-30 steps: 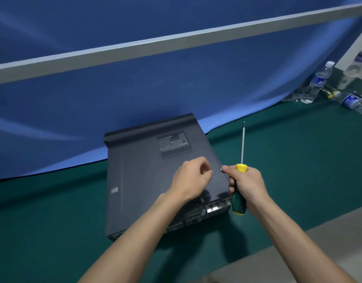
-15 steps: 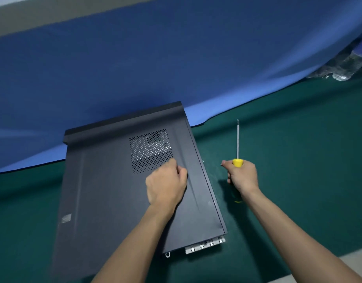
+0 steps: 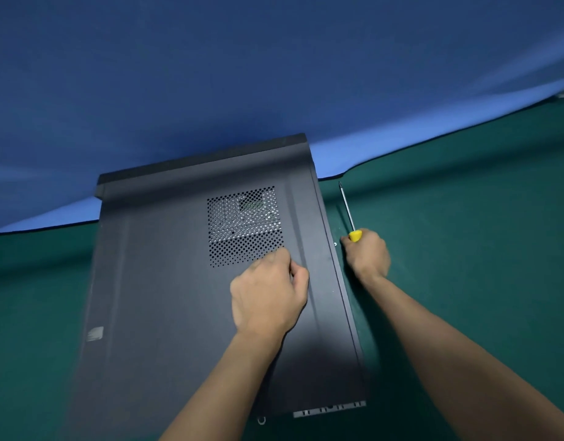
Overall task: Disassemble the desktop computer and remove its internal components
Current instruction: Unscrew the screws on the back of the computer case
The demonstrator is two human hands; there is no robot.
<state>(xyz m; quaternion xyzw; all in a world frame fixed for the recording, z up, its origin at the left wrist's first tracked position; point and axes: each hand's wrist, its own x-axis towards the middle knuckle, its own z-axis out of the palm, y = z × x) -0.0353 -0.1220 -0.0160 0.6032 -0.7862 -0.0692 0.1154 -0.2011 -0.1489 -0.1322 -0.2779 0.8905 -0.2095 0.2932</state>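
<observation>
While left hand (image 3: 268,297) curls, right hand (image 3: 366,254) gripping screwdriver (image 3: 349,214): dark computer case (image 3: 166,297), flat, mesh-vented.

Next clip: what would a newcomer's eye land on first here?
The dark grey metal desktop computer case lying flat on the green table, with the left hand resting on its side panel below the perforated vent. Beside its right edge, the right hand grips a yellow-handled screwdriver.
</observation>
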